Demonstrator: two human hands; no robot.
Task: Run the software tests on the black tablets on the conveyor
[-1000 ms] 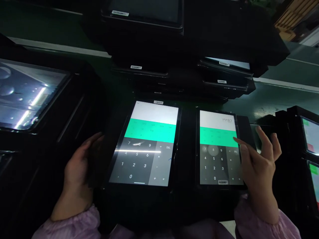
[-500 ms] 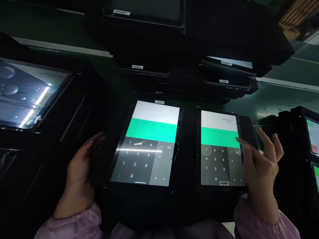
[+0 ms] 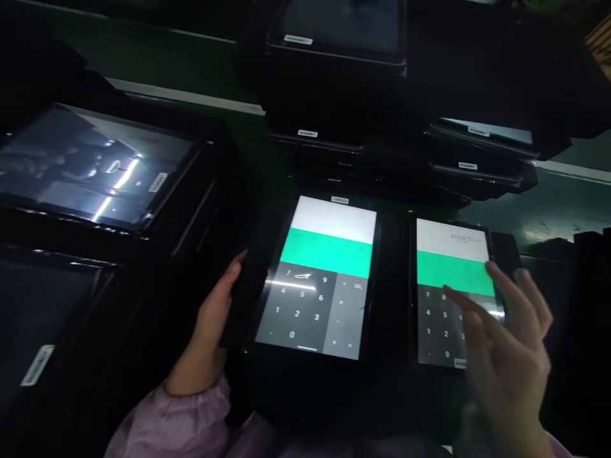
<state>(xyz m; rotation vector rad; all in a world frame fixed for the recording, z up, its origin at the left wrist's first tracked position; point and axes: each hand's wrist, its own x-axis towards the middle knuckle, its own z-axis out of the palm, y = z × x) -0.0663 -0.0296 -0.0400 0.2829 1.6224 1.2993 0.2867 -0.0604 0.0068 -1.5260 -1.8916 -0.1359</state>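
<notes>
A tablet (image 3: 315, 280) lit with a calculator lies in front of me, white and green above and a dark keypad below. My left hand (image 3: 207, 337) is at the dark edge left of this tablet; most of its fingers are lost in the dark, so its grip does not show. A second lit tablet (image 3: 436, 270), on the right, shows a calculator with "87" among other characters in its top field. Over it is my right hand (image 3: 510, 346), fingers apart and holding nothing. Its index fingertip is at the screen near the 8 key, covering part of the keypad.
Two dark-screened tablets lie at the left: one glossy tablet (image 3: 90, 168) with light reflections, and one nearer tablet (image 3: 48, 318) bearing a white label. Another tablet (image 3: 338, 28) sits raised at the back. Behind the right tablet are stacked tablets (image 3: 477, 152) with labels.
The view has shifted, so most things sit further right. My right index finger has moved left across the right tablet, from the green band's right side to near the 8 key. The displayed characters have changed.
</notes>
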